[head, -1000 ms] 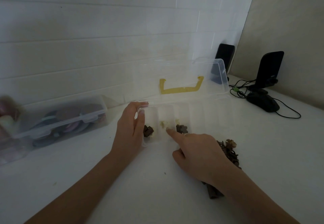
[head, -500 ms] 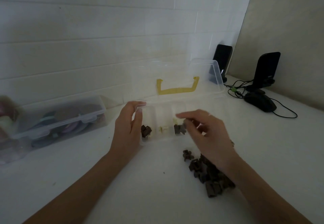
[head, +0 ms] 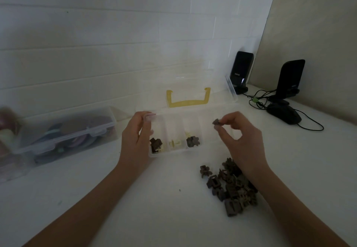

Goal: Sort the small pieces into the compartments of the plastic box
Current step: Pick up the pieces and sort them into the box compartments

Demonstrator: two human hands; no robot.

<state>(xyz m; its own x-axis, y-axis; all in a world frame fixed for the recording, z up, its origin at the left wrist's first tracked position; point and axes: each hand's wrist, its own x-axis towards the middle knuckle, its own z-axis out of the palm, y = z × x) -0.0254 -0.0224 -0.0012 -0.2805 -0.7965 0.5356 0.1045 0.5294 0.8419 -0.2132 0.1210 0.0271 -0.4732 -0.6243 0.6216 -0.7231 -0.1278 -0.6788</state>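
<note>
Pinching a dark piece [head: 216, 121] now, right hand [head: 238, 132] has lifted off the pile [head: 231, 187]; left hand [head: 135, 136] still grips box [head: 173, 151]. Drop next.

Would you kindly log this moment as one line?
left hand: steadies clear plastic compartment box | right hand: pinches small brown piece above box

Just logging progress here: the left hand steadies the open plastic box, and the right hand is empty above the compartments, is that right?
Not quite. The head view shows the right hand is not empty: its fingertips pinch a small dark piece above the compartments. The rest holds: the left hand steadies the open plastic box.
</note>
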